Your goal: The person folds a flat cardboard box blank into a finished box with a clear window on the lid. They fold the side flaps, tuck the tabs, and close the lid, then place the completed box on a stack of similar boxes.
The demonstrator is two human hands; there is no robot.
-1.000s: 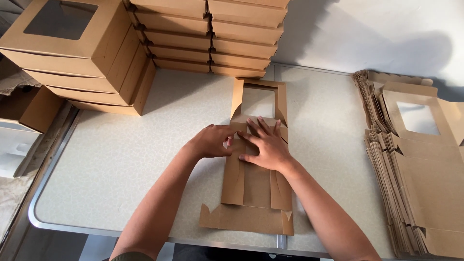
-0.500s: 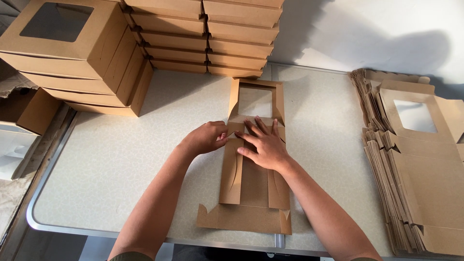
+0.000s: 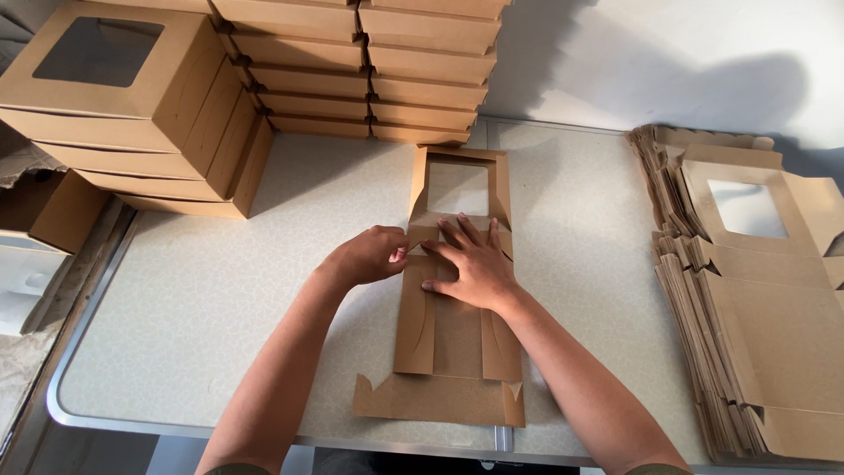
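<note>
A flat kraft box blank (image 3: pixel 457 325) is pressed onto the counter (image 3: pixel 202 299) under the open, spread right hand (image 3: pixel 470 264); its left side flap is pinched by the curled left hand (image 3: pixel 367 255).

A flat box blank (image 3: pixel 457 334) is laid lengthwise at the middle of the desk (image 3: pixel 202 299). Folded boxes (image 3: pixel 132 105) are stacked at the far left corner, with further stacks (image 3: pixel 369 70) behind the blank. A pile of flat blanks (image 3: pixel 747 290) is set along the right edge, well apart.
</note>
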